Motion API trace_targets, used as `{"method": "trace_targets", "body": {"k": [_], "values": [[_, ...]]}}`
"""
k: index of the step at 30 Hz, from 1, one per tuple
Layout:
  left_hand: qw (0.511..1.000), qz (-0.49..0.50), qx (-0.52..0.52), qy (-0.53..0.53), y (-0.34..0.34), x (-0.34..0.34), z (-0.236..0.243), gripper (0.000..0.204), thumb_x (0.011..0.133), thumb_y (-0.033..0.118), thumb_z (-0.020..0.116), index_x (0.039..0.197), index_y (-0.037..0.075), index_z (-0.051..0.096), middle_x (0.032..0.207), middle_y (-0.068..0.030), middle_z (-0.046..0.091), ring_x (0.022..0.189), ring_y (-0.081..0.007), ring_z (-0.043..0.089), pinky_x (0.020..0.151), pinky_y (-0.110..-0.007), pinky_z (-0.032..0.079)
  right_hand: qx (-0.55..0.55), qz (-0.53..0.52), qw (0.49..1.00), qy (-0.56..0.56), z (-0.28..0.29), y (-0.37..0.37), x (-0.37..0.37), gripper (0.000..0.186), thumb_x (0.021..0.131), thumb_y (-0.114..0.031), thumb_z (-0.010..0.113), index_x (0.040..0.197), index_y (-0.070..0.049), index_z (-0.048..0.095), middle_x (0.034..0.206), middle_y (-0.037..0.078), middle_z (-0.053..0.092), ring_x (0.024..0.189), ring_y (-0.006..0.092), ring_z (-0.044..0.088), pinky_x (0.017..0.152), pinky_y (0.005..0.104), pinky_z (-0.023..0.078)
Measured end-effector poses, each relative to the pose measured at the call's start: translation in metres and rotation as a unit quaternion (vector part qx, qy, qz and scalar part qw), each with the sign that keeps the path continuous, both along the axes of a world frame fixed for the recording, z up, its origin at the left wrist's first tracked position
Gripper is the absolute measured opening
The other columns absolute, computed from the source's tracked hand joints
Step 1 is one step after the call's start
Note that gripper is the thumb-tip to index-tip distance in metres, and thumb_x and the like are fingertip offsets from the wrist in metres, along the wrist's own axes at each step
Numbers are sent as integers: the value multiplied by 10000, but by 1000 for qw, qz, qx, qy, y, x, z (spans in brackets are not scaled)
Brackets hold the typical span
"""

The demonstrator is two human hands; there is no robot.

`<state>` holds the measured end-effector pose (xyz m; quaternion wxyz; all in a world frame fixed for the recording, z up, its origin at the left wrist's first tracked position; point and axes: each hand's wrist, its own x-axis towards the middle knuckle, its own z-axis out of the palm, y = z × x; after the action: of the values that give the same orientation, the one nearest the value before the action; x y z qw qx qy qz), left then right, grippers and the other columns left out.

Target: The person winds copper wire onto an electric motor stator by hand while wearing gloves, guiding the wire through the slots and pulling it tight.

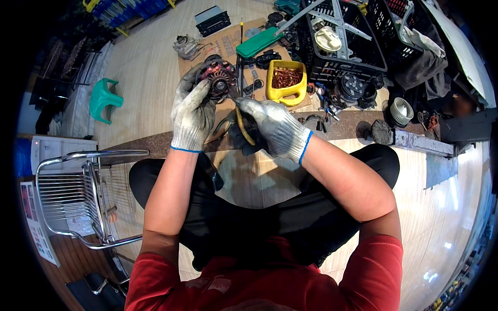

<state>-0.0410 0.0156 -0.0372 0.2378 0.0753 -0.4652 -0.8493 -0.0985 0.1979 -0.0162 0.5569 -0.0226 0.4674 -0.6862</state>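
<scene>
My left hand (194,106), in a pale work glove with a blue cuff, grips a round motor part with reddish copper windings and a dark centre (219,78). My right hand (270,124), gloved the same way, is closed on a hand tool with yellow curved handles (245,127), probably pliers; its tip sits at the lower right of the motor part, partly hidden. Just to the right stands a yellow cut-open jug (280,96) full of copper-coloured pieces. Cardboard (218,44) lies under the scattered parts ahead of me.
Black crates (321,59) with parts stand at upper right, near a green case (259,41), a metal housing (187,46) and a white blower wheel (402,110). A green stool (104,101) and chrome chair (96,154) are at my left; a metal beam (423,142) is at right.
</scene>
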Motion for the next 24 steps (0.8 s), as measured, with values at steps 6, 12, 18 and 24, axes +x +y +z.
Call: {"method": "trace_targets", "body": {"k": [6, 12, 18, 24], "values": [[1000, 15, -20, -13, 7, 1, 7, 394, 913, -53, 544, 1300, -78, 482, 1235, -218, 596, 1107, -289, 634, 978, -385, 546, -10, 2, 1000, 19, -1, 4, 0, 351, 1006, -363, 511, 985, -31, 623, 789, 101, 672, 618, 203, 662, 524, 312, 537], [999, 22, -31, -12, 3, 1, 2, 426, 921, -25, 522, 1338, -70, 453, 1274, -246, 575, 1161, -341, 612, 1020, -438, 525, -10, 7, 1000, 6, -8, 4, -4, 339, 1016, -357, 495, 1034, -43, 623, 839, 95, 691, 685, 204, 695, 573, 315, 561], [999, 27, -21, -18, 2, -1, 1, 413, 924, -46, 510, 1333, -63, 465, 1269, -239, 582, 1151, -336, 619, 1008, -437, 534, -118, -27, 934, 335, -33, -1, -7, 331, 1020, -363, 474, 994, -65, 616, 784, 86, 667, 617, 200, 661, 529, 331, 542], [998, 42, -22, -31, 0, 1, 0, 406, 933, -36, 505, 1337, -49, 471, 1273, -238, 581, 1146, -334, 624, 988, -433, 548, 15, -1, 1000, -6, -9, 3, -6, 327, 1014, -367, 491, 984, -61, 604, 744, 99, 649, 580, 207, 645, 494, 340, 528]]}}
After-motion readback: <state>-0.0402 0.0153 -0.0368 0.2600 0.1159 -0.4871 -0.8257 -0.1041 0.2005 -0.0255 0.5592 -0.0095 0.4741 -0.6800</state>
